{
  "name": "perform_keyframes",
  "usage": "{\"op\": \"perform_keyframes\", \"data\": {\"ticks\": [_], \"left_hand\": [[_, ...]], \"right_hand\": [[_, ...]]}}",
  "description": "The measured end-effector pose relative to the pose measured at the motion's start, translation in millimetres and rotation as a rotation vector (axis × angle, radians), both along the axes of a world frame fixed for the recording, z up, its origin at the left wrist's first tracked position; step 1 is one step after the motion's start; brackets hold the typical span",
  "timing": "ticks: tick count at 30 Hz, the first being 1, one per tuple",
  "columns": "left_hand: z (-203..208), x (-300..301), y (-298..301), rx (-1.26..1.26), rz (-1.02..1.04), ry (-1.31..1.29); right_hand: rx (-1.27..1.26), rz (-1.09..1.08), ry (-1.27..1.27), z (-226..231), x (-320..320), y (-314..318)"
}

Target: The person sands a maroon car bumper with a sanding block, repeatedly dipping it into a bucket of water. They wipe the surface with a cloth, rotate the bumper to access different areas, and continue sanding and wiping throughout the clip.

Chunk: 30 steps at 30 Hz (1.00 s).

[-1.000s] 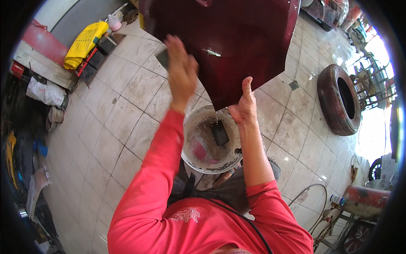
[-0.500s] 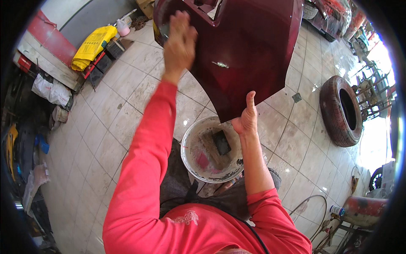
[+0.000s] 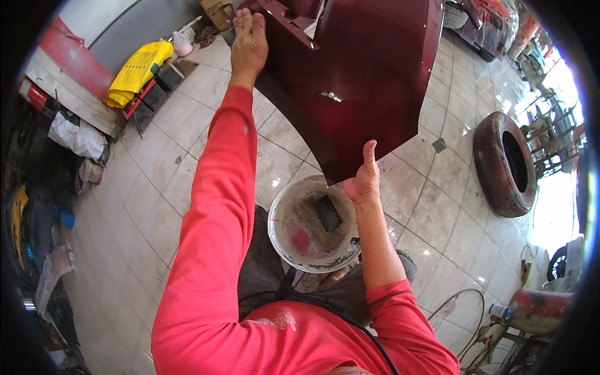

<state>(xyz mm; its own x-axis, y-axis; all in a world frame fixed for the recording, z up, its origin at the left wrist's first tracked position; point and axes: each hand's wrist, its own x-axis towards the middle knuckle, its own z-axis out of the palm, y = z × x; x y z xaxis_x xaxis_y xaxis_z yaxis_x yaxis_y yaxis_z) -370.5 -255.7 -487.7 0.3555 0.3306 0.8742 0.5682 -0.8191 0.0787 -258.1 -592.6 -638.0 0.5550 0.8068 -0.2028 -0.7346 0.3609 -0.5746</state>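
Observation:
A glossy dark maroon car fender [image 3: 369, 69] is tilted over the floor in front of me. My right hand [image 3: 362, 178] grips its lower tip, thumb up along the near edge and fingers hidden behind it. On the fender's left edge lies my left hand [image 3: 250, 50], fingers stretched out side by side and its thumb out of sight. I cannot see whether anything is under that palm. Between my knees, below the fender tip, stands a round white bucket [image 3: 275, 240]. In it are cloudy water, a dark rectangular block [image 3: 327, 212] and a pinkish patch [image 3: 300, 239].
A tire [image 3: 500, 165] stands on the tiled floor [image 3: 437, 206] at right. A hose [image 3: 465, 294] curls near a reddish tank [image 3: 540, 312] at lower right. Upper left, a yellow sack [image 3: 137, 72] and a pink bottle [image 3: 182, 44] sit by the wall. Car parts crowd the left side.
My left hand, blurred by motion before, has moved a little up and left to the fender's edge. The fender's lower tip has dipped slightly. My right hand keeps its grip.

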Motion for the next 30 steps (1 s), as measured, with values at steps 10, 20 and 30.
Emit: {"op": "perform_keyframes", "data": {"ticks": [10,20,30], "left_hand": [[-39,15,-118,-0.031,-0.43,-0.078],[-112,21,-254,-0.178,-0.426,0.107],[-58,27,-107,-0.435,-0.164,-0.423]], "right_hand": [[0.099,0.065,0.004,-10,23,-7],[0.129,0.016,-0.056,-30,29,1],[0.056,0.001,-0.066,-13,16,3]]}}
